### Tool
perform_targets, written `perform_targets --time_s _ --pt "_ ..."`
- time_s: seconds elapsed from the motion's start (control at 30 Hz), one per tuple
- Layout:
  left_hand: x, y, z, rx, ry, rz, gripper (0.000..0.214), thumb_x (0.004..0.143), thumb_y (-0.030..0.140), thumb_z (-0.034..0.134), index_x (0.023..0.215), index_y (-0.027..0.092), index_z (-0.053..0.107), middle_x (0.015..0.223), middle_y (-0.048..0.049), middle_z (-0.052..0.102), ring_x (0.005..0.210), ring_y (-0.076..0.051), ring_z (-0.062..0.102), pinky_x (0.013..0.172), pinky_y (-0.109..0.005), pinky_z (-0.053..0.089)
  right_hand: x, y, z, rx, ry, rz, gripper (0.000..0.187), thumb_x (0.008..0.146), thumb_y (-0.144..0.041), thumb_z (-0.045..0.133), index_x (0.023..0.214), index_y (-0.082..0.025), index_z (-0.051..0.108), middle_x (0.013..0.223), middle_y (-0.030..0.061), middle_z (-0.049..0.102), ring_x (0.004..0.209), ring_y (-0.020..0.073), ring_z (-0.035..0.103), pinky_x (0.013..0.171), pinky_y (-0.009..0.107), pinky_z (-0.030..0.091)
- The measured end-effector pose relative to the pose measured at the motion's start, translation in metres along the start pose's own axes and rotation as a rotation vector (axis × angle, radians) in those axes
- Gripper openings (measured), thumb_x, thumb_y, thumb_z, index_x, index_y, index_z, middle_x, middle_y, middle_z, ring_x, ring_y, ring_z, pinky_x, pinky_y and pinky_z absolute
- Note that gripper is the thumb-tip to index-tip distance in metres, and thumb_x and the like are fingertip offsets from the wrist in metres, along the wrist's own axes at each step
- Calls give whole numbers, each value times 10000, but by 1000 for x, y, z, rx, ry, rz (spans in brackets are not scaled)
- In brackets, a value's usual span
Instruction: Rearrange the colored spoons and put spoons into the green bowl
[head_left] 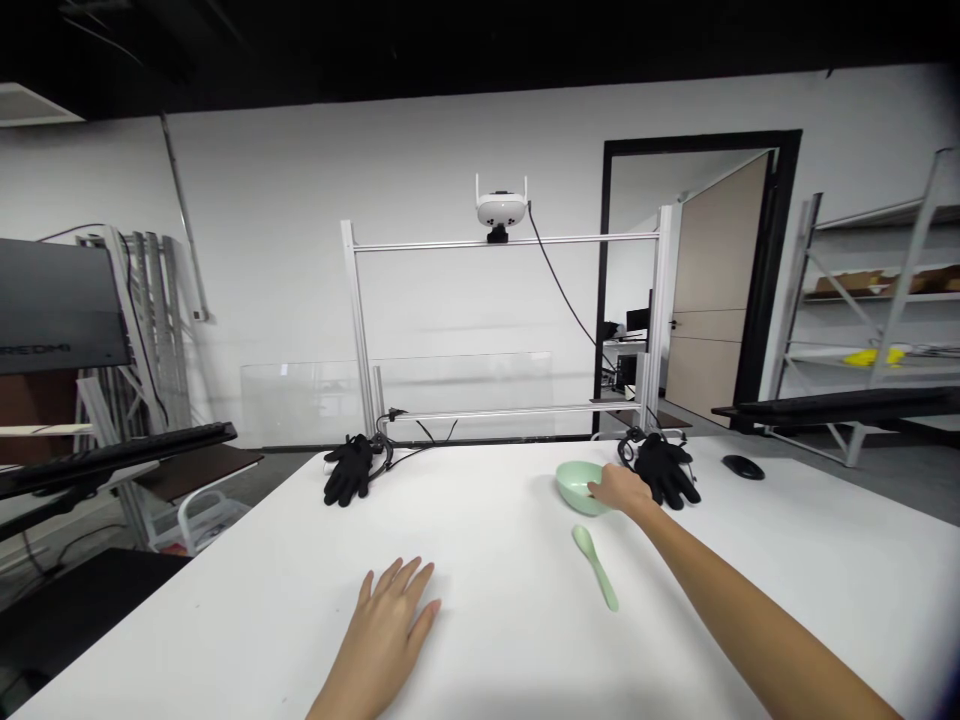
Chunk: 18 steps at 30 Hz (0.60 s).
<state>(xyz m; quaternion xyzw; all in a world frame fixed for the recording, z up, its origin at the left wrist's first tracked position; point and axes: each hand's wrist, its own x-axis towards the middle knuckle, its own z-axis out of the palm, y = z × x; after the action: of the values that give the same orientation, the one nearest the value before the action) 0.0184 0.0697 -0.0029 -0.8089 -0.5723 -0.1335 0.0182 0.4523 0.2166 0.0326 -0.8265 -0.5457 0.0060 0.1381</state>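
My right hand (pixel 624 489) reaches across the white table (pixel 480 650) to the right rim of a light green bowl (pixel 576 487). Its thumb lies over the bowl's inside and the other fingers are hidden behind the hand, closed on the rim. Just in front of the bowl lies a light green spoon (pixel 595 566), its scoop toward the bowl and its handle toward me. My left hand (pixel 386 630) rests at the near left with fingers spread, palm down, holding nothing.
Black gloves with cables, one at the left (pixel 349 470) and one at the right (pixel 664 470), lie at the table's back. A black mouse (pixel 743 467) sits at the far right. A metal frame (pixel 352 330) with a white camera device (pixel 501 208) stands behind.
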Motion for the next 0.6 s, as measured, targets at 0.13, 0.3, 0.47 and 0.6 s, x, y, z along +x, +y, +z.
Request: perform_targets --time_s 0.13,0.3,0.47,0.6 --pt "0 0 -1 -1 2 2 533 1042 504 366 1493 282 541 1565 -64 526 1493 -324 401 1220 -599 284 -18 5 -12 -15 -12 -42 478 930 -467 526 1162 -98 721 1186 238 707 1110 363 681 835 397 506" --pt "0 2 -1 -6 23 16 525 1038 498 380 1489 285 545 1556 -73 537 1480 -326 422 1211 -601 298 -55 13 -22 21 82 -145 494 974 -486 446 1234 -137 679 1224 206 696 1117 354 669 826 383 488" --pt "0 4 -5 2 29 23 528 1039 499 377 1488 279 546 1555 -69 538 1482 -327 418 1213 -597 298 -98 21 -19 131 132 -276 473 979 -455 436 1292 -170 650 1311 166 678 1189 313 632 892 344 477" --pt "0 4 -6 0 29 22 529 1040 488 375 1488 266 547 1551 -76 541 1478 -333 423 1208 -612 299 -126 30 -8 164 139 -322 533 972 -448 440 1427 -200 566 1417 131 625 1300 314 571 999 372 466"
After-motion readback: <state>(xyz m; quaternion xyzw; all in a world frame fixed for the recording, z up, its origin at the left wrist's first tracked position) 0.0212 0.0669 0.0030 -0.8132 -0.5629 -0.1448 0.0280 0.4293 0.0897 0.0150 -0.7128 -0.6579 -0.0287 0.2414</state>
